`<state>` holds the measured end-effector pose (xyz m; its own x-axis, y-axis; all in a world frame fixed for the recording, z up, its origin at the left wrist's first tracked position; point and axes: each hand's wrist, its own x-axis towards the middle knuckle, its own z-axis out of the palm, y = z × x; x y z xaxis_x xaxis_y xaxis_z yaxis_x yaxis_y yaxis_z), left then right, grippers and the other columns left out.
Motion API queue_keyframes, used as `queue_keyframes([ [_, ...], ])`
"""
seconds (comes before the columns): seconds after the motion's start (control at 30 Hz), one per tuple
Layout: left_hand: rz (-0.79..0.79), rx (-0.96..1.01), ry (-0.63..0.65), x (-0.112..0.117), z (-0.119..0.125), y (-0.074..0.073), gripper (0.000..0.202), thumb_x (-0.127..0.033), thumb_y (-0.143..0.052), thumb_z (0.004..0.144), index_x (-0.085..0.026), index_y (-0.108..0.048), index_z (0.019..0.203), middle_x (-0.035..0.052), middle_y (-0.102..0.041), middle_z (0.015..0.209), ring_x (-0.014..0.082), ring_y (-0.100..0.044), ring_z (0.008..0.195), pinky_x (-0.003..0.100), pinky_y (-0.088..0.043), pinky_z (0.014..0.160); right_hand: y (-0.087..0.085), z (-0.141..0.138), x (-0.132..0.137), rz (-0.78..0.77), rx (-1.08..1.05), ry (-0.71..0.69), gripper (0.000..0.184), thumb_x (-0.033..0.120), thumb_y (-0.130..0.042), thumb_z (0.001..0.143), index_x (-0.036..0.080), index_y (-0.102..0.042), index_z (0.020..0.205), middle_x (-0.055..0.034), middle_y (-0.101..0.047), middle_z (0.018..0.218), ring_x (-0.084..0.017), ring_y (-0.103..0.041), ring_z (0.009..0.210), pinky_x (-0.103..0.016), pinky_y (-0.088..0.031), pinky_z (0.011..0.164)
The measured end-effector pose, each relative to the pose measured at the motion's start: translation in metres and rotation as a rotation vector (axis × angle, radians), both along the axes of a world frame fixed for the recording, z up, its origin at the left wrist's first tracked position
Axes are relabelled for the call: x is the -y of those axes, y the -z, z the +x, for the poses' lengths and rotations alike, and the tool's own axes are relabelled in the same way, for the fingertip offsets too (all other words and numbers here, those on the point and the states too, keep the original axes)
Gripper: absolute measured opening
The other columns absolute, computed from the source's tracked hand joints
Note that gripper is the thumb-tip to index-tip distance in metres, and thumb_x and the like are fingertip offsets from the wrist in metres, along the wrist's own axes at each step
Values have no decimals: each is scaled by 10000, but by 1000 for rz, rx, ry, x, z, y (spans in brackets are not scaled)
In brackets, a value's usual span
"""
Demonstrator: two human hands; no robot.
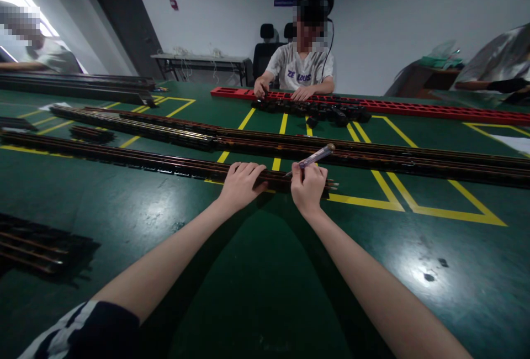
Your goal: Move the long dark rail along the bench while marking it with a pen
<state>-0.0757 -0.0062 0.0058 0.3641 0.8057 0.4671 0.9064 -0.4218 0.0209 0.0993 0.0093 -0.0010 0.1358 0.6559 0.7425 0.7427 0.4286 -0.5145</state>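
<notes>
A long dark rail (165, 161) with copper-coloured strips along it lies across the green table in front of me. My left hand (242, 185) is closed over the rail near its right end, fingers on the far side and thumb on the near side. In my right hand (308, 186) is a screwdriver (318, 155) with a clear handle. Its handle end points up to the right, and its thin shaft slants down to the left onto the rail between my hands. The exact spot the tip touches is too small to tell. Bare metal strip ends (333, 186) stick out past my right hand.
More long dark rails (372, 156) lie just beyond, and a short bundle (37, 246) sits at left. Across the green table (414, 270) a co-worker (306, 66) handles a red slotted rail (414, 109) beside a heap of black parts (314, 110). Yellow tape lines mark the tabletop.
</notes>
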Motion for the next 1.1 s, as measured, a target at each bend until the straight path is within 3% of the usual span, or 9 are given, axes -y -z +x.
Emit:
queue_keyframes([
  [0.6,-10,-9,-16,2,1,-1,324,-324,-435,918,-179,-557,1180,95,-643,1153,270,-564,1066,445,-361,957,0,0,0,27,1,-14,321,365,-381,918,201,-514,677,-70,-600,694,-205,-519,667,-373,-352,725],
  [1.1,-10,14,-11,3,2,1,331,-212,-436,886,-191,-541,1199,89,-628,1218,253,-548,1135,467,-306,1009,1,-1,0,39,44,-21,317,364,-378,919,202,-524,689,-76,-609,707,-211,-526,686,-375,-356,732],
])
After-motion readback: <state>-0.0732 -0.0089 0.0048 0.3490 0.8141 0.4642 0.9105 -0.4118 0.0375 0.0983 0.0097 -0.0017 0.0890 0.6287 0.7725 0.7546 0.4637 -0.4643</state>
